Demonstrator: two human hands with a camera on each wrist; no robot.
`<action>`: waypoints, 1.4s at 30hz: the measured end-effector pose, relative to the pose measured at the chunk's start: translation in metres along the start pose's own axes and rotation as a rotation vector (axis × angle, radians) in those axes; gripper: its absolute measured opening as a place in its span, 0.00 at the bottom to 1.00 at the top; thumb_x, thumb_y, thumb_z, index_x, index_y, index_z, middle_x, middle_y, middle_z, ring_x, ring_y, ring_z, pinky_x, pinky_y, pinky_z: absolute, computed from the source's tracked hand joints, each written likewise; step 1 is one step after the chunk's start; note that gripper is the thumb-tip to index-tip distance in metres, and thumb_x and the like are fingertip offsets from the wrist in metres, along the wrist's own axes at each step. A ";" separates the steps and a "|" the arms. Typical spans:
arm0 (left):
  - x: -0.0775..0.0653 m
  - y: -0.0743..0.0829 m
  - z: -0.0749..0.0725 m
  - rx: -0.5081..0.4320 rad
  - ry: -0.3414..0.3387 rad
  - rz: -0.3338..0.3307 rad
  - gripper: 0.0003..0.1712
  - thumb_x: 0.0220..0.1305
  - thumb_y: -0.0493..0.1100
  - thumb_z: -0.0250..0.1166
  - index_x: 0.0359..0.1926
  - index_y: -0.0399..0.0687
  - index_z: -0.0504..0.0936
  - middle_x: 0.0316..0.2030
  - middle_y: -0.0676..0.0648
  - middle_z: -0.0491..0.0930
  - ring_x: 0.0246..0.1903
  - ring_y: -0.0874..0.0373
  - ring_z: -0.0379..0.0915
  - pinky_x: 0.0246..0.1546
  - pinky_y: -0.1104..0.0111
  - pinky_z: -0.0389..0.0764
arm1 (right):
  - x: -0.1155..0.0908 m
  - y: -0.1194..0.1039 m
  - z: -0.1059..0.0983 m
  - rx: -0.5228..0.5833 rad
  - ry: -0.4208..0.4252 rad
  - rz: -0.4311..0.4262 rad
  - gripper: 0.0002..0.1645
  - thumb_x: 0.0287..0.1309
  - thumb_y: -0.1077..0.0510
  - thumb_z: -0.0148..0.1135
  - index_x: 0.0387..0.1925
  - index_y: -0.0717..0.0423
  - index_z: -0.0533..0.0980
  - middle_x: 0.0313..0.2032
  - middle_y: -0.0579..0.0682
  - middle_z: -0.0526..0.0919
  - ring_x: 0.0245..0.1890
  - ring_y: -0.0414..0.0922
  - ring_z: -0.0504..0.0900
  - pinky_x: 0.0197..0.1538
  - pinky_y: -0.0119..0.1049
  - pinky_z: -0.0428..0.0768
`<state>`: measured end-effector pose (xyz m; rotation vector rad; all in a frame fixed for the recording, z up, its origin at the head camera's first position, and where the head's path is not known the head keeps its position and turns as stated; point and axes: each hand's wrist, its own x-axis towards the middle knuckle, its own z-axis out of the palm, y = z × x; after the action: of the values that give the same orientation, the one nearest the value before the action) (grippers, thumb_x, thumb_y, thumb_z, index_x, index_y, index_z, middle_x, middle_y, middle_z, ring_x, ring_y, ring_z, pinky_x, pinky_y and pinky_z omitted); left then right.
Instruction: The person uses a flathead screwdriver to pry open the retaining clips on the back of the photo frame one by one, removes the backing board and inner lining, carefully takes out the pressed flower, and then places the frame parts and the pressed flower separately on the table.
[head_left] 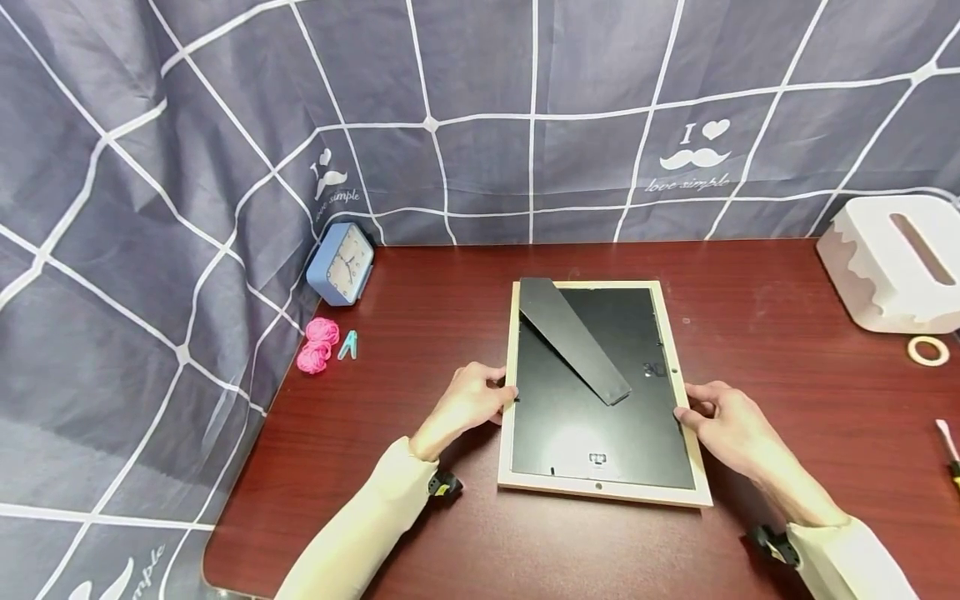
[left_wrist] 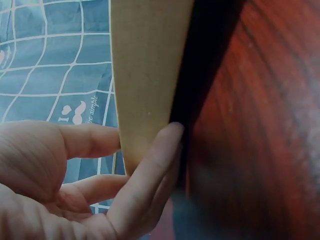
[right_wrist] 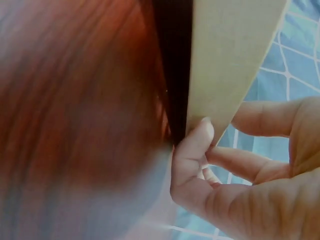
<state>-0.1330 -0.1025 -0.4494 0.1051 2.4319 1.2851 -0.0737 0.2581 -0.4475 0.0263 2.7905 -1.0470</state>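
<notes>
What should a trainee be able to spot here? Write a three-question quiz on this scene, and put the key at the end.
1. Which thing do the left hand and the right hand both hold?
A) the tissue box
B) the picture frame
C) the clock

2. True or false: the picture frame's back, with its black stand, faces up.

3. Fill in the blank: the small thing lying on the table right beside the pink yarn is a ____.

Key:
1. B, the picture frame, held at its two long sides.
2. True.
3. Blue clip.
</notes>
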 end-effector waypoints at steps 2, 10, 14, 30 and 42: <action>0.000 0.003 0.000 0.080 0.021 0.021 0.25 0.72 0.40 0.67 0.67 0.39 0.85 0.34 0.44 0.94 0.25 0.59 0.91 0.34 0.72 0.92 | 0.000 -0.001 0.000 -0.009 0.002 -0.005 0.27 0.72 0.60 0.68 0.64 0.76 0.78 0.46 0.64 0.85 0.40 0.48 0.80 0.38 0.29 0.72; 0.025 -0.024 0.012 0.312 0.097 0.126 0.18 0.66 0.45 0.66 0.53 0.50 0.93 0.15 0.59 0.85 0.27 0.62 0.86 0.43 0.66 0.89 | -0.001 -0.002 0.000 -0.039 -0.001 0.000 0.27 0.72 0.59 0.68 0.64 0.74 0.79 0.48 0.66 0.85 0.41 0.52 0.81 0.42 0.38 0.76; 0.045 -0.049 0.022 0.406 0.131 0.136 0.09 0.64 0.49 0.68 0.39 0.57 0.93 0.11 0.64 0.77 0.27 0.61 0.81 0.34 0.68 0.83 | -0.002 -0.001 -0.001 -0.044 -0.003 0.008 0.27 0.72 0.59 0.67 0.65 0.74 0.78 0.50 0.67 0.85 0.41 0.53 0.81 0.42 0.38 0.76; 0.047 -0.043 0.034 0.465 0.163 0.147 0.07 0.60 0.46 0.67 0.25 0.58 0.83 0.18 0.57 0.76 0.22 0.58 0.74 0.21 0.71 0.75 | 0.001 0.008 0.000 -0.039 0.000 -0.002 0.27 0.70 0.61 0.69 0.64 0.74 0.79 0.49 0.68 0.85 0.42 0.53 0.83 0.42 0.38 0.78; 0.034 -0.051 0.027 0.391 0.131 0.126 0.34 0.69 0.51 0.69 0.72 0.44 0.81 0.21 0.63 0.78 0.22 0.67 0.72 0.29 0.73 0.78 | -0.003 0.005 -0.001 0.032 -0.030 0.031 0.33 0.77 0.55 0.64 0.69 0.78 0.72 0.55 0.75 0.86 0.43 0.53 0.90 0.42 0.32 0.84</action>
<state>-0.1485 -0.1025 -0.5146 0.2915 2.8014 0.8701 -0.0708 0.2630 -0.4493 0.0575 2.7379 -1.0751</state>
